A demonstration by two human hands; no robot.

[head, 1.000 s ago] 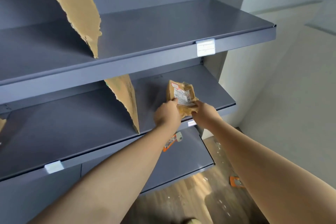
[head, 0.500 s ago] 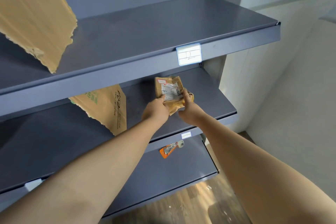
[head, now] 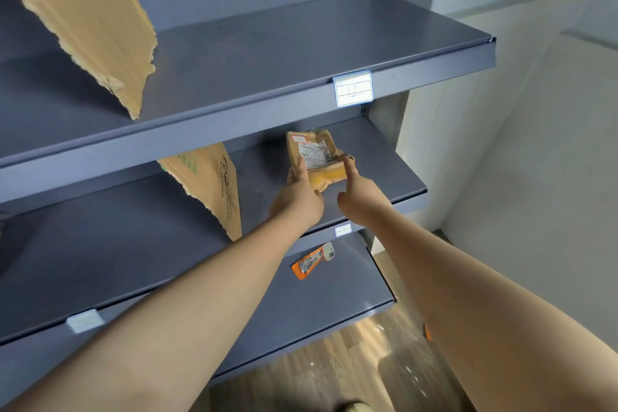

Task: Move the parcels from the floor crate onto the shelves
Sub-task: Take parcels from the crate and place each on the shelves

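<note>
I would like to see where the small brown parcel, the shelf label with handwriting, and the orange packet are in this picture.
small brown parcel point(head: 314, 157): head view, on its white shipping label.
shelf label point(head: 353, 89): head view, on its handwritten middle.
orange packet point(head: 309, 262): head view, on its silvery centre.

You faced grey metal shelves point(head: 267, 57): torn cardboard point(head: 83, 17) stood on the top one, a brown parcel point(head: 317, 157) on the middle, an orange packet point(head: 309, 262) below.
</note>
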